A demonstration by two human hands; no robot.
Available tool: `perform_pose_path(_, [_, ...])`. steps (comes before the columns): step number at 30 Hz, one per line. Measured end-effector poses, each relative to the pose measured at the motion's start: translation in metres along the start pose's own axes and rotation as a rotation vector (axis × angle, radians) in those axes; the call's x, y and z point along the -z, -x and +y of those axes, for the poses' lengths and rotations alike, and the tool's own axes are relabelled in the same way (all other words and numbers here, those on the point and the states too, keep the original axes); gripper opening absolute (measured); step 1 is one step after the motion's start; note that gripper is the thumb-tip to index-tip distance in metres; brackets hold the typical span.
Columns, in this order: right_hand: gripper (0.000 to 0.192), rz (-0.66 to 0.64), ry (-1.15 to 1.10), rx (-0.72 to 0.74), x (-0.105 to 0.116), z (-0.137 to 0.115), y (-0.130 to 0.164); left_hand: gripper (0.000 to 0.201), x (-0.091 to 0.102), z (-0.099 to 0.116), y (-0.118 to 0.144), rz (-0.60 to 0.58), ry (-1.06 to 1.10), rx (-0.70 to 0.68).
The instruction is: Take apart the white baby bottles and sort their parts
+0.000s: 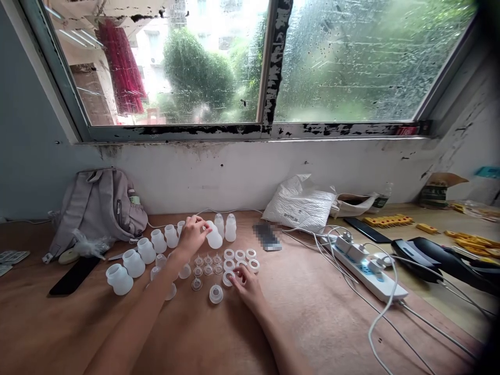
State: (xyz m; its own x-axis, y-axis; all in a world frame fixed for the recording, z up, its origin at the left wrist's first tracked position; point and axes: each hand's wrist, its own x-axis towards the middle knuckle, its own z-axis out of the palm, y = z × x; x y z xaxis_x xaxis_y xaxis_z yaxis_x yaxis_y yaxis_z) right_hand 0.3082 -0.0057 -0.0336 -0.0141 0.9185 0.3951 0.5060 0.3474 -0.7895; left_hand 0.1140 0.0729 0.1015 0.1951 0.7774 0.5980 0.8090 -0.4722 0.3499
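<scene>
On the wooden table (pixel 312 307) lie several translucent white plastic parts. My left hand (pixel 192 234) reaches forward and grips a white bottle-shaped part (pixel 214 238); two similar bottles (pixel 230 227) stand just beyond it. My right hand (pixel 246 284) rests on the table with its fingertips on a white ring (pixel 228 277) at the near end of a group of rings (pixel 240 256). Small clear valve pieces (pixel 208 264) lie between my hands. A round cap (pixel 216 294) sits nearest me. A curved row of wider white cups (pixel 133 263) runs to the left.
A grey backpack (pixel 97 205) leans against the wall at left, a black phone (pixel 74 276) in front of it. A white bag (pixel 299 203) lies at the back centre. A power strip (pixel 367 271) with white cables, black devices (pixel 441 260) and yellow parts (pixel 388 221) fill the right.
</scene>
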Motion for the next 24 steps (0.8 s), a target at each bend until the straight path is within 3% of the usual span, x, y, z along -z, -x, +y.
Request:
perform_pose_path(4, [0.014, -0.101, 0.112, 0.029, -0.002, -0.003, 0.003, 0.013, -0.004, -0.021, -0.025, -0.065, -0.23, -0.035])
perform_pose_path(8, [0.017, -0.082, 0.121, 0.022, -0.004, -0.002, 0.003, 0.011, -0.024, -0.035, -0.036, -0.111, -0.3, -0.057])
perform_pose_path(16, [0.017, -0.039, 0.087, 0.023, -0.003, 0.003, 0.0, 0.011, -0.063, -0.049, -0.038, -0.161, -0.367, -0.045])
perform_pose_path(24, [0.014, -0.08, 0.133, 0.02, -0.003, 0.0, 0.0, 0.013, -0.075, -0.055, -0.036, -0.16, -0.373, -0.007])
